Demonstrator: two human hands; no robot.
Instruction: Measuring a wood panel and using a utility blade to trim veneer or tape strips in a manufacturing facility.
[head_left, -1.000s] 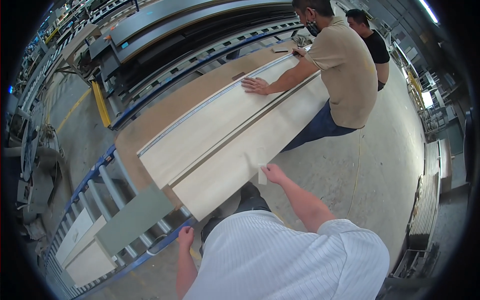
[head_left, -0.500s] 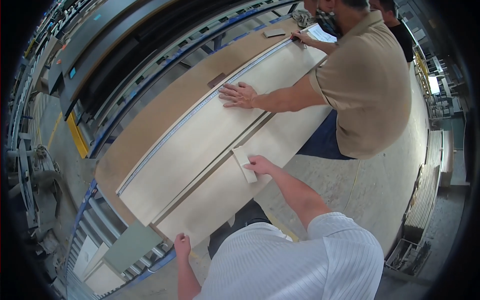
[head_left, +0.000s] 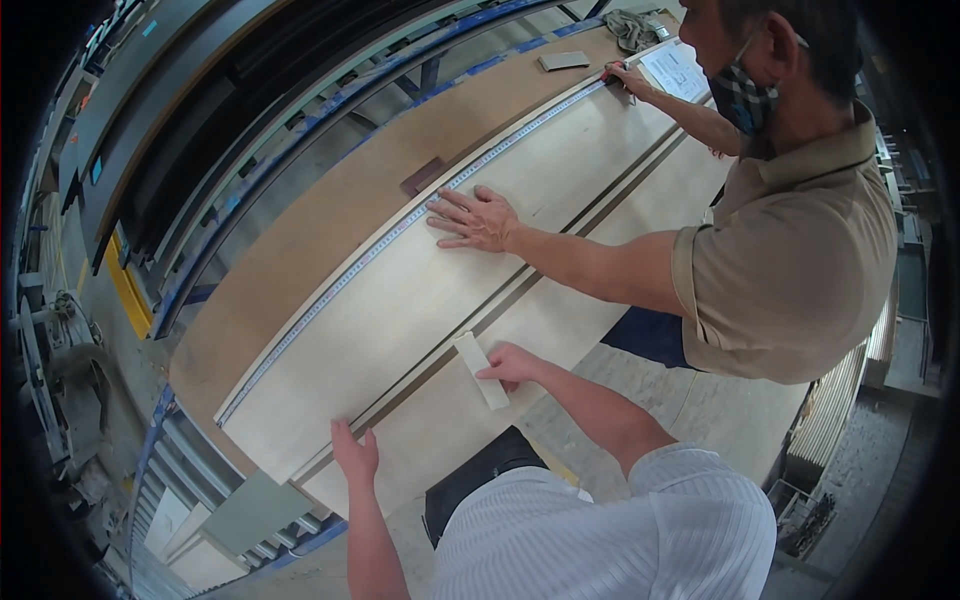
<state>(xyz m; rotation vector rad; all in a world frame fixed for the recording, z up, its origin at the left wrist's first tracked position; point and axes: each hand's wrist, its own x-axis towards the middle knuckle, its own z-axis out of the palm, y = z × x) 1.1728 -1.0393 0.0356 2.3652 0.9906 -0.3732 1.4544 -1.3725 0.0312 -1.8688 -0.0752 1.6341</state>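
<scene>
Two long pale panels lie side by side on a brown board, a dark narrow gap between them. My left hand (head_left: pixel 356 452) rests at the gap near the left end, fingers stretched out on the far panel (head_left: pixel 345 345). My right hand (head_left: pixel 513 366) grips a short pale wooden block (head_left: pixel 482 371), which lies across the near panel (head_left: pixel 560 325) with its far end at the gap. Along the far panel's far edge runs a tape measure (head_left: pixel 385 238). A co-worker's spread hand (head_left: pixel 478 218) presses beside it; their other hand (head_left: pixel 628 80) is at its far end.
The brown board (head_left: pixel 270 265) sits on a roller conveyor (head_left: pixel 195 445). On its far side are a dark red block (head_left: pixel 425 177), a grey block (head_left: pixel 564 61) and a cloth (head_left: pixel 632 31). A paper sheet (head_left: pixel 672 72) lies by the co-worker (head_left: pixel 790 250), close on the right.
My left hand has moved from the near panel's front edge up to the gap, its fingers straightening. My right hand stays on the block. The co-worker appears nearer as the view shifts.
</scene>
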